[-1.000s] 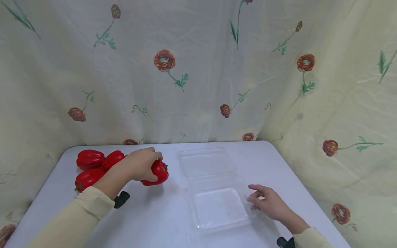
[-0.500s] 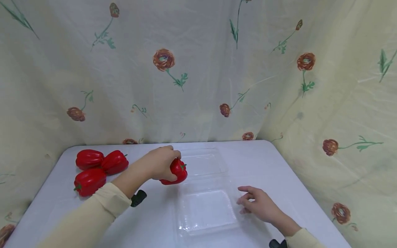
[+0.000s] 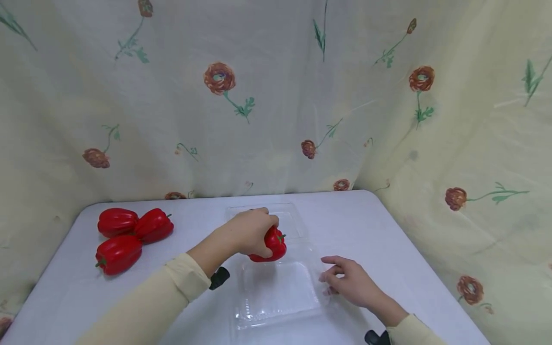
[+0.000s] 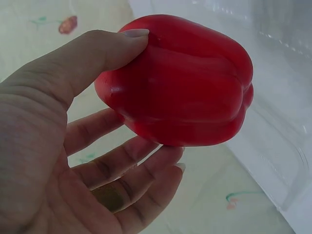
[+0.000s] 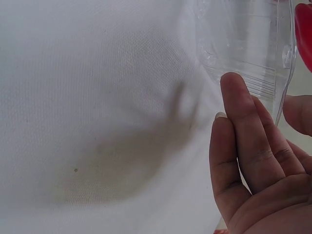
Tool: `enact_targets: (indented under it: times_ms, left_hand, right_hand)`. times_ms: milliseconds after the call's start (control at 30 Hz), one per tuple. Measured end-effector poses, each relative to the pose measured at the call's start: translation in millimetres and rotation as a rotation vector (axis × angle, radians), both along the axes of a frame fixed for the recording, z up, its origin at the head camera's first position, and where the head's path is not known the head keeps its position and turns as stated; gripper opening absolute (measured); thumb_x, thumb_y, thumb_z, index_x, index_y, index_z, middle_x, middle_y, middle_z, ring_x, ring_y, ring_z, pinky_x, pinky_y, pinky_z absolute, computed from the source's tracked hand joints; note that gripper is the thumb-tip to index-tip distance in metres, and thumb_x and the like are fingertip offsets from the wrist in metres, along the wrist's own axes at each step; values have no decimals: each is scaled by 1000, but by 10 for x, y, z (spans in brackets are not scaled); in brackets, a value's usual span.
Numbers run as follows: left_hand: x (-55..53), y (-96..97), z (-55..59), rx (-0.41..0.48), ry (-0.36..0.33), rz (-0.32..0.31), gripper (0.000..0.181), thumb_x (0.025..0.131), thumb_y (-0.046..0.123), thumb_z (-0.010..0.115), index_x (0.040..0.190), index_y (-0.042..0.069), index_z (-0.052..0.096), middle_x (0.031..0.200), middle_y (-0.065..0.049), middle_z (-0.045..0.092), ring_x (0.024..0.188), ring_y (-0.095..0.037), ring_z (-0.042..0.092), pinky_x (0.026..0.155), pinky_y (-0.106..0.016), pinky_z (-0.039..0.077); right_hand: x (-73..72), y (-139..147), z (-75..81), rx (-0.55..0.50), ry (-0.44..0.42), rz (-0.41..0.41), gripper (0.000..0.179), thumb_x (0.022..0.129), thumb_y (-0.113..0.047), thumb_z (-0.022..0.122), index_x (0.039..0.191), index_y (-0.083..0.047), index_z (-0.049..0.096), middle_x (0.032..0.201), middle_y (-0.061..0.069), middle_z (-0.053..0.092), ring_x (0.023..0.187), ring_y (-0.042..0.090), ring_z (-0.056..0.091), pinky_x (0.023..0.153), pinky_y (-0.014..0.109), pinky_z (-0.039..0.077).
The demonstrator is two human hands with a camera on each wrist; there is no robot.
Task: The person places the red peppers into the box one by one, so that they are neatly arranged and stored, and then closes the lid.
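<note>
One red pepper is held in the left grip, between thumb and fingers.

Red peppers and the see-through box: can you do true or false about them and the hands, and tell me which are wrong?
1. The left hand holds a red pepper. True.
2. The right hand is at the side of the clear container. True.
3. The clear container is shut. False: it lies open.
4. All the other peppers are inside it. False: the other three peppers lie on the white table.
5. The cloth behind the white table has flowers. True.
</note>
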State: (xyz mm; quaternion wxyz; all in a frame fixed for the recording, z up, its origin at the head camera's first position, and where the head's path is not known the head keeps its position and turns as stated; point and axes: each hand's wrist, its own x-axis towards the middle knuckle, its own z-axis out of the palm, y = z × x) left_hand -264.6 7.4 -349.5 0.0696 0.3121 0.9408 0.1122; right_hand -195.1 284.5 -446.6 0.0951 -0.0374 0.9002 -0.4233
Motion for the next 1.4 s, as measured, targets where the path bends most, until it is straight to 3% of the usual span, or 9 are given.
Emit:
enact_targets:
  times_ms: [300,767,967,1400]
  left_hand:
    - [34,241,-51,-37,5,-46,68,63,29,93,122,17,61,111,0,61,104,-18,57,72,-31,57]
    - [75,539,-141,-73,-2,-59,68,62,30,94,121,19,62,109,1,62,102,-17,58,70,-30,57]
    - [102,599,-190,-82,3,-71,68,62,30,94,121,18,63,107,0,62,100,-17,59,70,-30,57]
    - [64,688,-408,-108,0,-70,65,64,32,93,120,18,64,104,0,63,97,-17,60,71,-31,58]
  right_hand:
    - [27,-28,10,-6,-19,-13,46,94,-11,67,134,4,53,87,5,70,67,19,69,67,30,58]
    - [22,4,-30,-18,-2,-3,48,94,-14,68,136,3,52,89,5,72,66,18,69,70,30,58]
    - [15,-7,-24,-25,-13,7,48,94,-15,68,136,2,52,89,4,71,66,18,69,71,30,58]
    - [3,-6,-5,-17,-20,22,45,95,-14,66,135,2,52,90,5,71,68,19,69,69,29,58]
